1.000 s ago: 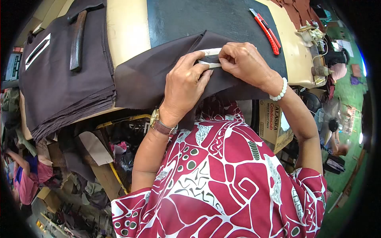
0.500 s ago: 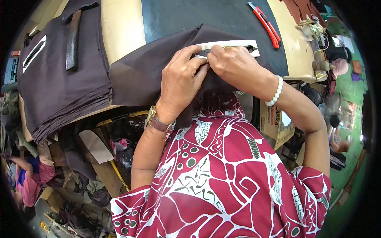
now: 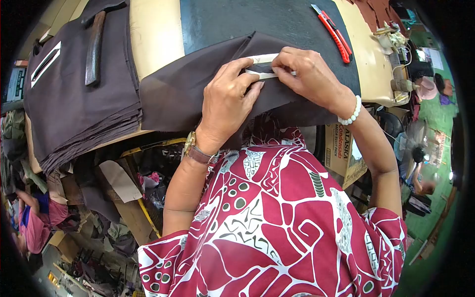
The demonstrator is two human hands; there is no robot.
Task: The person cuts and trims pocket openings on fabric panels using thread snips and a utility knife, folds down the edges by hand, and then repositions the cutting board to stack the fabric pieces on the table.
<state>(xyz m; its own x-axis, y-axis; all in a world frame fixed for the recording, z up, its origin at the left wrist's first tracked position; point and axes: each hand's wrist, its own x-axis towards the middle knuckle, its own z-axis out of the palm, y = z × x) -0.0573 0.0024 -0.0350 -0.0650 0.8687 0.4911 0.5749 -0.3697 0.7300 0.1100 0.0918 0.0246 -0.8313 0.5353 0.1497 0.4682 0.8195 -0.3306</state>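
Note:
A dark brown fabric piece (image 3: 183, 94) lies partly on the table, its near side hanging toward me. White strips (image 3: 262, 59) border a slit opening in it. With thumb and fingers, my left hand (image 3: 230, 96) pinches the left end of this bordered slit. My right hand (image 3: 314, 74) is closed on the strip's edge farther right, its fingertips at the opening; the slit's right end is mostly behind that hand. A watch is on my left wrist and a beaded bracelet on my right.
At left, a hammer (image 3: 94, 49) rests on a stack of dark fabric (image 3: 79, 109) whose top piece has a white-edged slit (image 3: 46, 64). A red utility knife (image 3: 335, 35) lies on the black mat (image 3: 247, 20). Another person (image 3: 39, 218) is at lower left.
My right hand has shifted right along the slit, away from my left hand, uncovering more of the opening between them. The left hand keeps its pinch. The view has shifted slightly.

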